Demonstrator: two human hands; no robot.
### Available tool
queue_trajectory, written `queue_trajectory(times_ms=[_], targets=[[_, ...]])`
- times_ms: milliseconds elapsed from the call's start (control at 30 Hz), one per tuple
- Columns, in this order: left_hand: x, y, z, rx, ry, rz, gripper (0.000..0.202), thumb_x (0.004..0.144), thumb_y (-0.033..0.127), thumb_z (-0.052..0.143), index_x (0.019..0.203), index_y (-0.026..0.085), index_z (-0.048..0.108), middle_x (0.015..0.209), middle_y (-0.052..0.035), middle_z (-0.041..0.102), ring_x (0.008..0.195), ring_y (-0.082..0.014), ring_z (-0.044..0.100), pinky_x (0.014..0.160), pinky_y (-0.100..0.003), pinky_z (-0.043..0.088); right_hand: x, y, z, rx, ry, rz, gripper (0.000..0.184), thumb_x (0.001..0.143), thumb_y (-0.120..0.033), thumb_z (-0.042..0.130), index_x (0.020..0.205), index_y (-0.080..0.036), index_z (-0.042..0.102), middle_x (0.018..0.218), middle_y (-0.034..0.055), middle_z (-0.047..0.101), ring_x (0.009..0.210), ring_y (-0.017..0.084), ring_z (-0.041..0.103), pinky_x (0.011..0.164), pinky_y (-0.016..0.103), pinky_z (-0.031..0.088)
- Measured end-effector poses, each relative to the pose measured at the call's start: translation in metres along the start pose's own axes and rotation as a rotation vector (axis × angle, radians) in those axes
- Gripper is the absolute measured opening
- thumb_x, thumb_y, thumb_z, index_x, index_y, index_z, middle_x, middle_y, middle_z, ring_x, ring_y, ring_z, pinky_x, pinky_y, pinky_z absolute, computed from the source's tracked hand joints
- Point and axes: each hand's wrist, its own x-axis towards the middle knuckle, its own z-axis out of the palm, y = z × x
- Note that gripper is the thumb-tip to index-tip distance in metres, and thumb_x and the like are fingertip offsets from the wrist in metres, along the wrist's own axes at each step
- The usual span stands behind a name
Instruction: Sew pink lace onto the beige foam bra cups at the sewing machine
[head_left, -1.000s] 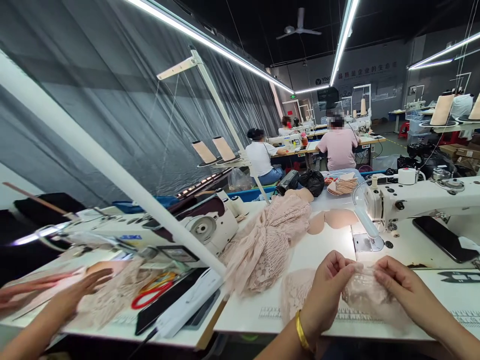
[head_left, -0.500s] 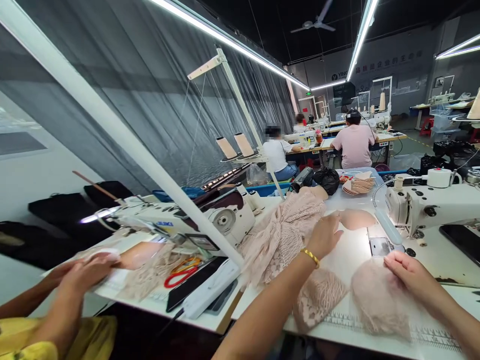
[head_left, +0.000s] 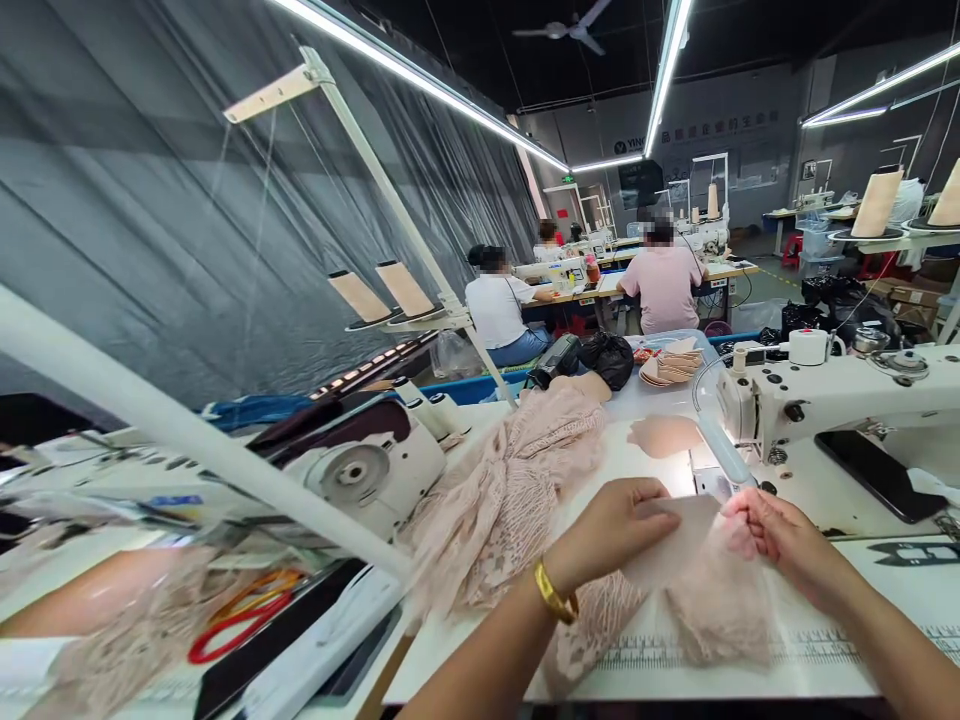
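My left hand (head_left: 611, 532), with a gold bracelet at the wrist, grips a pale beige fabric piece (head_left: 684, 530) between thumb and fingers. Just right of it, my right hand (head_left: 780, 535) pinches the upper edge of a sheer beige mesh piece (head_left: 720, 615), which hangs down over the table's front. The two pieces overlap in view; whether they touch I cannot tell. Both hands are in front of the sewing machine's needle plate (head_left: 705, 482). A patterned beige lace piece (head_left: 592, 620) lies partly hidden under my left wrist. Behind my hands is a smooth beige cup-shaped piece (head_left: 664, 436).
A lace heap (head_left: 510, 470) lies to the left. On the right stand the sewing machine (head_left: 847, 395), a phone (head_left: 874, 475) and thread snips (head_left: 915, 553). Stacked beige pieces (head_left: 671, 362) sit at the back. A white pole (head_left: 225, 455) and red-handled scissors (head_left: 240, 625) are on the left.
My left hand has come back toward me from near the cup-shaped piece and now holds a pale fabric piece. My right hand has lifted the mesh piece's edge. The view has swung right.
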Motion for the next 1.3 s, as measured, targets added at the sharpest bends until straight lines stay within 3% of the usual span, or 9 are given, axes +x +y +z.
queue_trajectory(times_ms=[200, 367, 500, 567, 633, 733, 800, 1033, 1300], targets=[[0.007, 0.014, 0.021, 0.212, -0.003, 0.144, 0.008, 0.08, 0.026, 0.068, 0.079, 0.019, 0.07, 0.074, -0.0001, 0.066, 0.071, -0.0178, 0.058, 0.066, -0.026, 0.04, -0.01, -0.015, 0.008, -0.103, -0.058, -0.092, 0.042, 0.086, -0.062, 0.074, 0.093, -0.021, 0.071, 0.075, -0.0008, 0.063, 0.073, 0.018, 0.058, 0.07, 0.031, 0.048], [0.028, 0.016, 0.015, -0.083, -0.301, 0.358, 0.062, 0.066, 0.038, 0.089, 0.124, 0.026, 0.069, 0.131, -0.008, 0.066, 0.127, -0.0314, 0.058, 0.107, -0.039, 0.042, -0.021, -0.03, 0.013, -0.302, -0.169, -0.153, 0.034, 0.097, -0.055, 0.063, 0.088, -0.023, 0.068, 0.075, -0.0014, 0.06, 0.072, 0.017, 0.053, 0.066, 0.029, 0.043], [0.035, 0.014, 0.013, -0.258, -0.525, 0.304, 0.039, 0.068, 0.045, 0.087, 0.094, 0.023, 0.068, 0.091, -0.0009, 0.066, 0.09, -0.0219, 0.063, 0.085, -0.032, 0.048, -0.029, -0.052, 0.014, -0.526, -0.108, -0.254, 0.03, 0.1, -0.05, 0.059, 0.086, -0.025, 0.069, 0.073, -0.0002, 0.065, 0.069, 0.018, 0.057, 0.063, 0.03, 0.044], [0.031, 0.015, 0.009, -0.241, -0.465, 0.289, 0.034, 0.073, 0.046, 0.081, 0.082, 0.021, 0.06, 0.074, 0.0034, 0.054, 0.071, -0.0147, 0.052, 0.069, -0.026, 0.042, -0.032, -0.062, 0.016, -0.658, 0.005, -0.402, 0.026, 0.101, -0.045, 0.057, 0.087, -0.027, 0.069, 0.074, 0.0012, 0.067, 0.068, 0.019, 0.059, 0.061, 0.031, 0.045], [0.023, 0.017, 0.001, -0.171, -0.274, 0.312, 0.029, 0.08, 0.043, 0.073, 0.078, 0.021, 0.054, 0.069, 0.005, 0.046, 0.063, -0.0117, 0.041, 0.061, -0.024, 0.034, -0.034, -0.068, 0.022, -0.763, 0.148, -0.609, 0.018, 0.101, -0.037, 0.056, 0.094, -0.028, 0.071, 0.079, 0.0033, 0.071, 0.068, 0.021, 0.062, 0.061, 0.033, 0.048], [0.005, 0.017, -0.011, 0.098, 0.092, 0.434, 0.016, 0.084, 0.03, 0.063, 0.076, 0.021, 0.052, 0.068, 0.0029, 0.048, 0.063, -0.0132, 0.041, 0.061, -0.027, 0.033, -0.033, -0.062, 0.03, -0.846, 0.276, -0.912, 0.019, 0.1, -0.022, 0.057, 0.109, -0.031, 0.071, 0.093, 0.0058, 0.076, 0.081, 0.023, 0.071, 0.072, 0.035, 0.055], [-0.007, 0.013, -0.012, 0.352, 0.192, 0.513, 0.012, 0.087, 0.022, 0.058, 0.076, 0.021, 0.054, 0.07, -0.0003, 0.054, 0.067, -0.0163, 0.046, 0.068, -0.032, 0.036, -0.027, -0.047, 0.031, -0.857, 0.267, -1.008, 0.029, 0.099, -0.013, 0.056, 0.117, -0.03, 0.071, 0.103, 0.0067, 0.077, 0.093, 0.023, 0.073, 0.081, 0.035, 0.057], [-0.003, -0.024, 0.031, 0.8, -0.065, 0.645, 0.005, 0.098, 0.025, 0.062, 0.096, 0.02, 0.062, 0.099, -0.0087, 0.066, 0.095, -0.0261, 0.059, 0.084, -0.037, 0.044, 0.01, 0.014, -0.017, -0.924, -0.105, -0.656, 0.026, 0.104, -0.03, 0.05, 0.106, -0.032, 0.076, 0.101, 0.0022, 0.079, 0.087, 0.022, 0.073, 0.078, 0.034, 0.059], [0.051, -0.042, 0.039, 0.834, -0.035, 0.357, 0.009, 0.099, 0.025, 0.055, 0.103, 0.019, 0.059, 0.105, -0.0106, 0.062, 0.092, -0.0271, 0.055, 0.082, -0.039, 0.045, 0.03, 0.019, -0.052, -0.942, -0.244, -0.668, 0.032, 0.103, -0.018, 0.044, 0.104, -0.028, 0.075, 0.117, 0.0069, 0.077, 0.107, 0.024, 0.07, 0.088, 0.038, 0.057]])
